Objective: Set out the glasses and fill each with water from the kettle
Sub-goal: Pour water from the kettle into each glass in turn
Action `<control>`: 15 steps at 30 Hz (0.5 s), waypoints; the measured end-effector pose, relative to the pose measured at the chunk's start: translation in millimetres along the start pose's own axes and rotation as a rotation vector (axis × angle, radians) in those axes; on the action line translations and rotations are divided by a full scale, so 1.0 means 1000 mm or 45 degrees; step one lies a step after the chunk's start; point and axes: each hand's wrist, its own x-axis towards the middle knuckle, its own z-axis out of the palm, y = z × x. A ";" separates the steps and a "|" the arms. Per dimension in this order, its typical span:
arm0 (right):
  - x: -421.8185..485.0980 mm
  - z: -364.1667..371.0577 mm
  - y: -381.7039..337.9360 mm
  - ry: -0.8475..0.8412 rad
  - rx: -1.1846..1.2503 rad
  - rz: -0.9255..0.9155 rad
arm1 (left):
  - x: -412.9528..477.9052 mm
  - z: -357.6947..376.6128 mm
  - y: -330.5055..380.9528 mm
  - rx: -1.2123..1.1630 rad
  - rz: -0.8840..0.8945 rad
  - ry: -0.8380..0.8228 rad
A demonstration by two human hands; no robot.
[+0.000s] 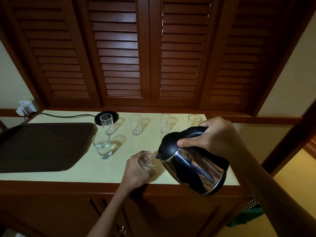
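My right hand (213, 134) grips the black handle of a steel kettle (193, 166), tilted with its spout at the rim of a short glass (147, 159). My left hand (136, 168) holds that glass on the pale counter (85, 173). Another short glass (102, 145) to the left has water in it. Several tall glasses stand in a row behind: one (106, 123) beside the kettle base, one (135, 124) in the middle, one (165, 123) further right, and one (194, 120) partly hidden behind my right hand.
A dark tray (39, 147) lies on the counter's left part. The black kettle base (106, 115) sits at the back, its cord running left to a wall socket (27, 106). Louvred wooden shutters (150, 57) rise behind the counter.
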 end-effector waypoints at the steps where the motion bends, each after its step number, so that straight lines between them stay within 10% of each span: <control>1: 0.000 0.000 0.001 0.010 0.013 -0.011 | 0.001 0.000 0.000 -0.006 0.000 -0.006; 15: 0.005 0.007 0.000 0.017 0.089 -0.054 | 0.004 -0.003 0.001 -0.027 0.050 -0.013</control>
